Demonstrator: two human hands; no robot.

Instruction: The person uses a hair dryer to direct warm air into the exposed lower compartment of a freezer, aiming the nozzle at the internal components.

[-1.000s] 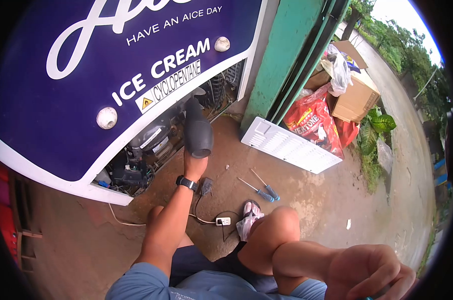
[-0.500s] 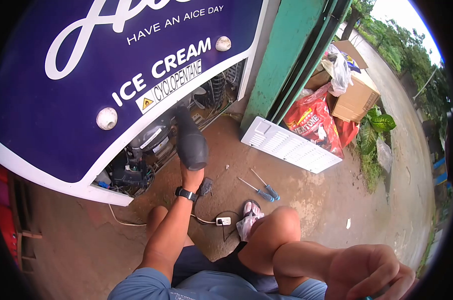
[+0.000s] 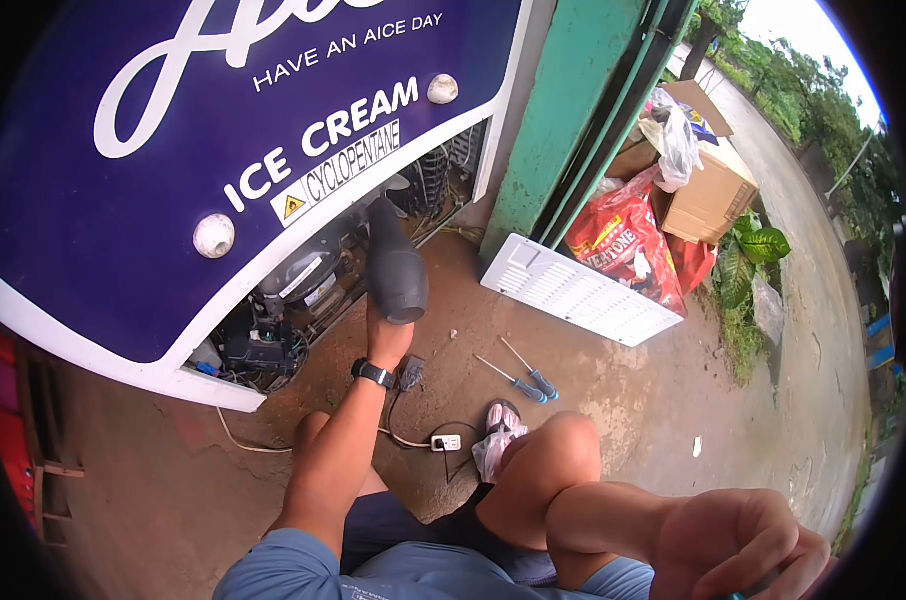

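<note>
My left hand [image 3: 388,342], with a dark watch on its wrist, is closed around a black hair dryer [image 3: 397,275] and largely hidden beneath it. The dryer's narrow end points into the open base of a purple ice cream freezer [image 3: 163,270]. Inside that base, a black compressor [image 3: 301,272] sits to the left of the dryer. At the lower right, my right hand [image 3: 743,545] rests by my knee with curled fingers. A bit of teal shows below them at the frame edge; what it belongs to is not visible.
Two blue-handled screwdrivers [image 3: 531,388] lie on the ground. A white vented panel [image 3: 581,290] leans near the green post [image 3: 563,110]. A white outlet block [image 3: 446,442] with cords sits by my foot. Bags and a cardboard box [image 3: 711,190] stand behind the panel.
My left hand and the hair dryer have shifted slightly right and farther toward the freezer base. My right hand has stayed in place.
</note>
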